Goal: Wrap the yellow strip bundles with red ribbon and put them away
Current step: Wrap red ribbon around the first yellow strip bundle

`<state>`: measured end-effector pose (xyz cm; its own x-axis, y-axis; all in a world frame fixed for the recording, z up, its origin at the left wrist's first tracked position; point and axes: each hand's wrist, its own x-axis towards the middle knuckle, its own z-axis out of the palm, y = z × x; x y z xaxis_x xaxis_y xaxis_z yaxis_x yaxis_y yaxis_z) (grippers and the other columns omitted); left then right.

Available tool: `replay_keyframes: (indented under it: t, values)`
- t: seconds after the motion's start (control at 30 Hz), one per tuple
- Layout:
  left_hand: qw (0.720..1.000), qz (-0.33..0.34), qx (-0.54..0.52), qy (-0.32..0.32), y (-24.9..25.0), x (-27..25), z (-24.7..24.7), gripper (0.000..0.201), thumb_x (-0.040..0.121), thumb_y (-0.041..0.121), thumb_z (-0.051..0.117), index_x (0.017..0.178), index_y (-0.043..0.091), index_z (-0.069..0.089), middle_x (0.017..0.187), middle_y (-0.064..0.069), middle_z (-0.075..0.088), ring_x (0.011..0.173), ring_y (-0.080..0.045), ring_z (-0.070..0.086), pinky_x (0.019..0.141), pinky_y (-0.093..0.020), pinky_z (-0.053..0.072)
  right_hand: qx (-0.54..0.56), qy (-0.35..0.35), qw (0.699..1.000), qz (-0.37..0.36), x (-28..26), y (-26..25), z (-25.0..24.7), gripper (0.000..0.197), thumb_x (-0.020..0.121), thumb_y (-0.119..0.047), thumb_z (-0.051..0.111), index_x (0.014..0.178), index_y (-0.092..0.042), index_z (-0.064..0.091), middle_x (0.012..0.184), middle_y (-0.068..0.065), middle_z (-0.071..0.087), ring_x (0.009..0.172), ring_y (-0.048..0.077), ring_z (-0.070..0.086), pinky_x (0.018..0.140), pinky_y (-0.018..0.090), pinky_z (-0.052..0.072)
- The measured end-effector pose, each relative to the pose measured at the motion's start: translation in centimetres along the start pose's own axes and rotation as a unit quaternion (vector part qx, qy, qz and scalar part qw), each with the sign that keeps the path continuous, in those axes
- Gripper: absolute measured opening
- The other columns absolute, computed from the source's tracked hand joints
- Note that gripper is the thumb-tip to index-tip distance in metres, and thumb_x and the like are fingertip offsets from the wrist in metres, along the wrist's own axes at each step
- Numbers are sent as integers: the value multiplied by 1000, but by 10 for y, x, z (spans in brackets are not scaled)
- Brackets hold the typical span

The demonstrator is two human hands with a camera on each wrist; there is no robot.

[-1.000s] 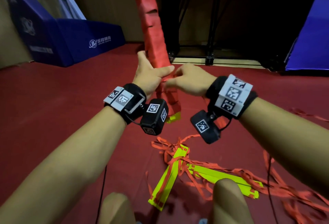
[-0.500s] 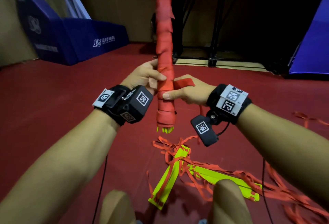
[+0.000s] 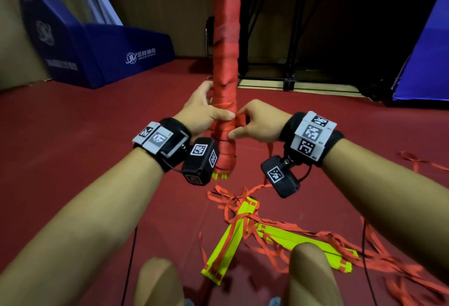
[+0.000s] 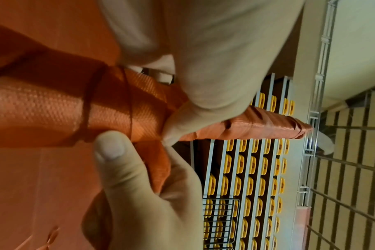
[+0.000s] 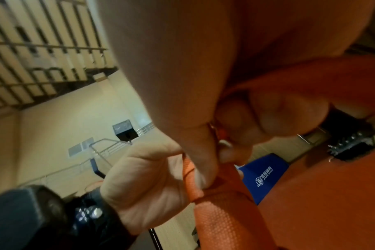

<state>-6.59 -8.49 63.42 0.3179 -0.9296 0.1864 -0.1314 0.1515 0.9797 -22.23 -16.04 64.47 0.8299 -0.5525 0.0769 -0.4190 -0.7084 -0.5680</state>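
Red-wrapped bundle (image 3: 224,67) stands upright, gripped by both hands.

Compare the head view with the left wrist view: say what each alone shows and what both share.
Head view only: yellow tips at the lower end of the wrapped bundle, yellow strips on the floor tangled in loose red ribbon, and a blue mat. Left wrist view only: rows of what look like yellow seats behind, and the ribbon weave close up. Both: the left hand gripping the bundle, the right hand pinching a ribbon tail beside it.
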Motion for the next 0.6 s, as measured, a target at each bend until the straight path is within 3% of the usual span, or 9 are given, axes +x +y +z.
replay_keyframes:
  t: [0.1,0.17,0.27,0.33,0.43,0.53,0.6]
  values:
    - [999,27,9,20,-5,3,1,65,69,-9,82,118,22,53,94,0,66,88,-20,67,78,-42,58,-44,33,998,19,1,-1,1,33,82,-35,82,64,-20,59,57,-9,56,51,6,50,54,27,35]
    - [999,39,12,27,-5,6,1,65,75,-16,77,122,18,50,97,0,64,88,-18,66,72,-33,58,-39,51,997,36,-1,-1,2,32,84,-35,81,69,-17,58,57,-4,60,49,12,57,52,25,41]
    - [998,37,5,42,-1,9,-1,63,75,-16,76,120,19,50,96,-4,64,85,-19,65,62,-26,56,59,68,994,61,-5,-2,4,28,93,-19,72,76,-11,51,55,7,67,50,22,69,46,28,55]
    - [999,27,-6,42,0,11,-3,60,76,-14,77,117,22,51,94,-4,65,81,-20,66,56,-28,55,116,68,989,59,-5,-2,4,21,97,-8,61,78,-9,52,65,12,69,57,27,73,42,29,53]
    - [999,13,-29,35,-1,10,-7,64,72,-11,81,119,22,52,97,-8,66,84,-24,69,66,-39,60,129,35,990,52,-5,-4,-2,13,98,-1,53,88,-4,61,75,5,71,45,16,64,34,19,35]
    - [998,7,-49,34,-3,6,-8,69,62,-5,84,118,19,51,94,-9,66,75,-22,69,55,-33,57,102,11,994,46,-7,-7,-8,20,95,0,52,81,-3,66,56,-3,64,36,12,50,36,17,30]
    - [998,8,-37,43,-6,3,-8,67,67,-10,84,120,17,51,94,-9,67,75,-22,69,53,-32,55,104,-6,993,57,-7,-11,-9,26,90,3,50,71,-5,66,48,-2,57,35,16,41,39,18,29]
